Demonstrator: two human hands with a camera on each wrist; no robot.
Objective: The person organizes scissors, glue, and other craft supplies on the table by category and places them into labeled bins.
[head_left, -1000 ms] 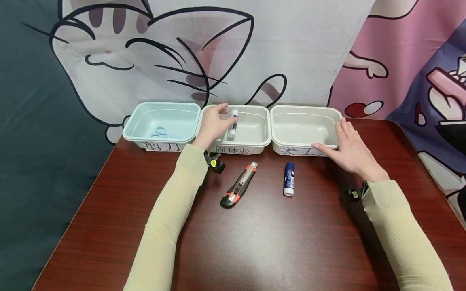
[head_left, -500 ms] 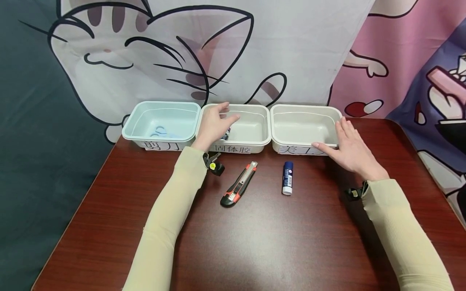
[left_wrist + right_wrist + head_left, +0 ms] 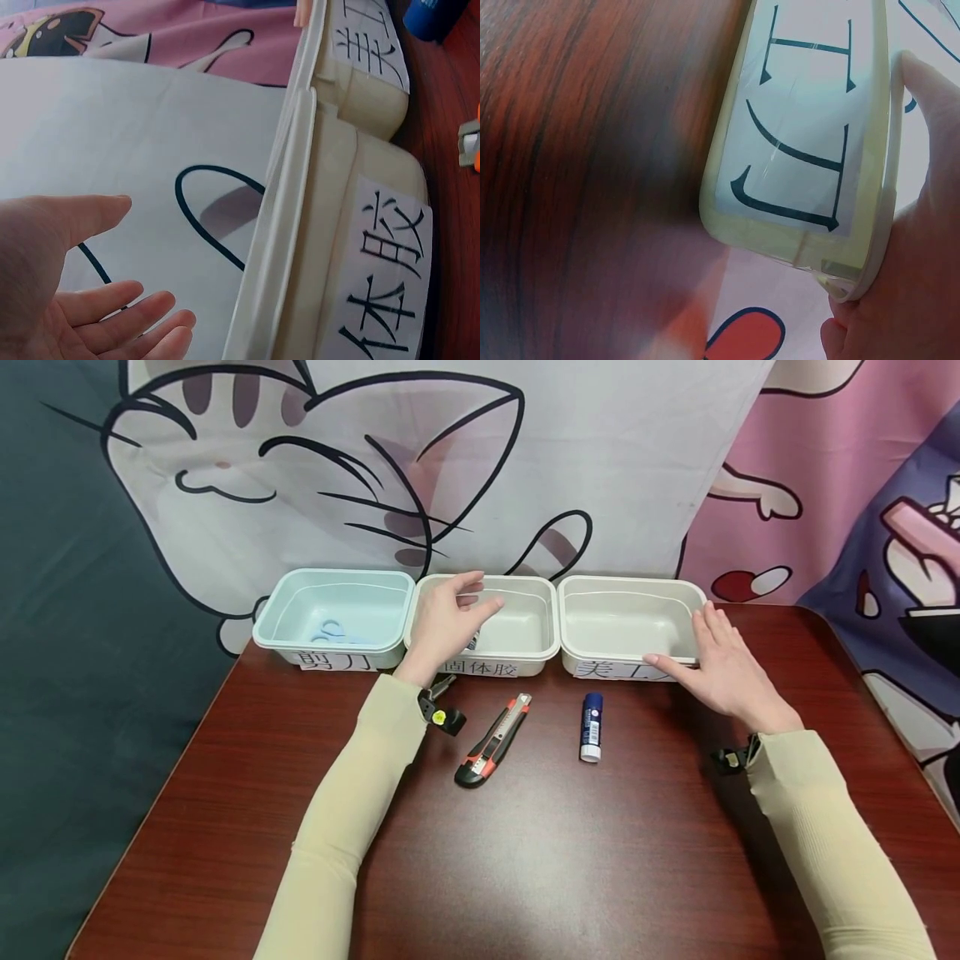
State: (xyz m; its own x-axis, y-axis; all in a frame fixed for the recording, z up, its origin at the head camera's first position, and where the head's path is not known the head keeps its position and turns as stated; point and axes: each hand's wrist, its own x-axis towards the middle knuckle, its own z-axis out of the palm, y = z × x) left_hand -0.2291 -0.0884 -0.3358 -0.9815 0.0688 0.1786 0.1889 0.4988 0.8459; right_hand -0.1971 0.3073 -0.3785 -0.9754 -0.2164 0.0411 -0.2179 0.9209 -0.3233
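My left hand [image 3: 447, 620] hovers over the middle cream bin [image 3: 525, 653], its fingers loosely spread and holding nothing. Under that hand, a small part of a glue stick [image 3: 473, 642] shows inside the bin; the rest is hidden. In the left wrist view, the left hand [image 3: 90, 300] has its thumb apart from the fingers. My right hand [image 3: 731, 672] rests on the right cream bin [image 3: 622, 653], thumb on the front rim and straight fingers along its right end. A utility knife [image 3: 492, 742] and a blue glue stick [image 3: 591, 728] lie on the table in front.
A light blue bin [image 3: 281, 610] at the left holds light blue scissors [image 3: 333, 632]. All three bins stand in a row, with character labels on their fronts, at the back of the brown table [image 3: 525, 868]. A printed cloth [image 3: 622, 452] hangs behind them.
The glue stick by my left hand has been let go and dropped into the middle bin. The left hand then shifted slightly right. My right hand stays on the right bin.
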